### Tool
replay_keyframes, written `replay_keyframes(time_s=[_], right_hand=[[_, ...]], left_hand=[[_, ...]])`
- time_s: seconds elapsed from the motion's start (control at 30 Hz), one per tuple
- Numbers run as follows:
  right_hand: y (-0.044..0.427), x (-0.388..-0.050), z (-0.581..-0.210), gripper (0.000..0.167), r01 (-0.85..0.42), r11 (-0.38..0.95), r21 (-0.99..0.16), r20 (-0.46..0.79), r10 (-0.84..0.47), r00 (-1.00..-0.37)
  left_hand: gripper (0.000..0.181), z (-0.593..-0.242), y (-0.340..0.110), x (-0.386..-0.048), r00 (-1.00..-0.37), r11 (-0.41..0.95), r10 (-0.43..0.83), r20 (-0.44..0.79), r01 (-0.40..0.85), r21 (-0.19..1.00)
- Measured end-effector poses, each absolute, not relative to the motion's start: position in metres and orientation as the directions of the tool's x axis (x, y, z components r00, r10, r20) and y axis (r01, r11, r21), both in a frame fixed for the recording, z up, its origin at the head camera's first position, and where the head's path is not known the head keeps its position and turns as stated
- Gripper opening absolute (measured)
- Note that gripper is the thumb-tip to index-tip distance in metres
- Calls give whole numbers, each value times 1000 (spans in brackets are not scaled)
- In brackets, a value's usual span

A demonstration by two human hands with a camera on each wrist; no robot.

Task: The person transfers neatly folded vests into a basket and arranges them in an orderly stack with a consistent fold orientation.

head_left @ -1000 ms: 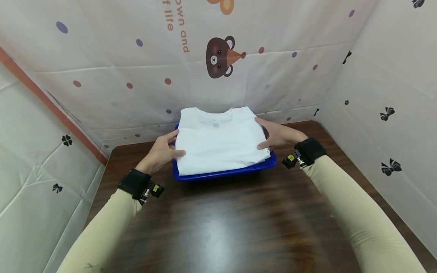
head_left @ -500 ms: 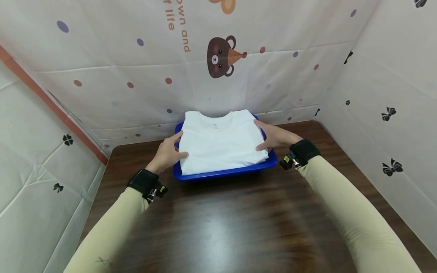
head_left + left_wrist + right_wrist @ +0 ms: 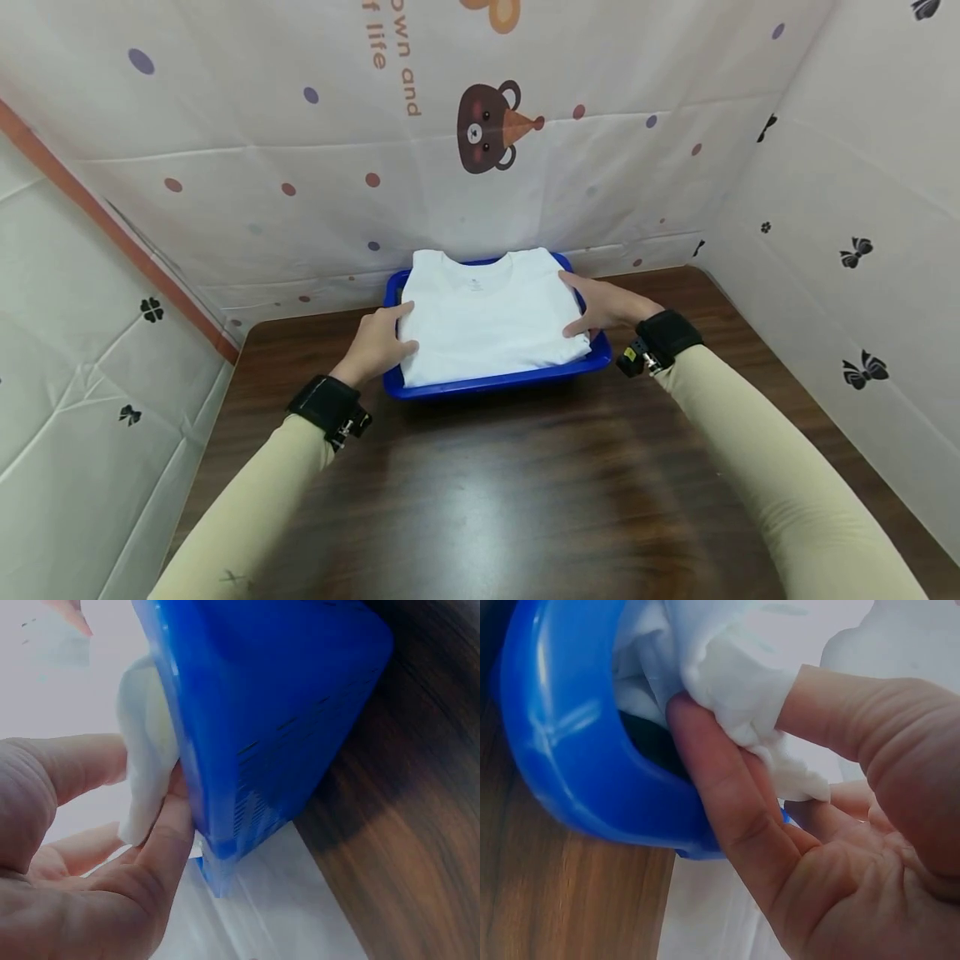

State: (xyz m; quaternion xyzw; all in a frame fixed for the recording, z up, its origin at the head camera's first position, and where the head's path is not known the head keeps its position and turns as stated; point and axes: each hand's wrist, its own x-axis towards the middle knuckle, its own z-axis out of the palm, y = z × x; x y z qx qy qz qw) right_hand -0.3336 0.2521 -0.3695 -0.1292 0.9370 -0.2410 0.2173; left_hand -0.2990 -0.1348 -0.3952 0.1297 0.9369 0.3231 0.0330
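A folded white T-shirt (image 3: pixel 491 325), its neckline facing the back wall, lies in a blue plastic basket (image 3: pixel 495 386). My left hand (image 3: pixel 375 340) holds the shirt's left edge, thumb on top. In the left wrist view, the fingers (image 3: pixel 169 832) reach under the hanging white fabric (image 3: pixel 142 761), between it and the basket's side. On the opposite side my right hand (image 3: pixel 606 302) grips the shirt's right edge. The right wrist view shows bunched fabric (image 3: pixel 735 682) between thumb and fingers, just inside the basket rim (image 3: pixel 562 765). Most of the basket's inside is hidden by the shirt.
The basket stands on a dark brown wooden table (image 3: pixel 480 492), close to the back wall. White printed cloth (image 3: pixel 300 125) with a bear picture hangs behind. More cloth (image 3: pixel 817 192) closes off the right and left sides.
The shirt has sunk lower into the basket and shifted slightly right, showing more of the back rim. My left hand has moved right and a little down with it; my right hand slightly down.
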Motion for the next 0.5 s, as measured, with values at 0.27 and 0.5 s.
replay_keyframes(time_s=[0.27,0.5], right_hand=[[250,-334,-369,109,-109,870,-482,-383,-321,-866],[252,-336,-370,107,-100,894,-436,-421,-301,-856]], left_hand=[[65,-389,-129,-302,-951,819,304,-54,232,526],[56,-389,-116,-306,-943,861,317,-99,242,448]])
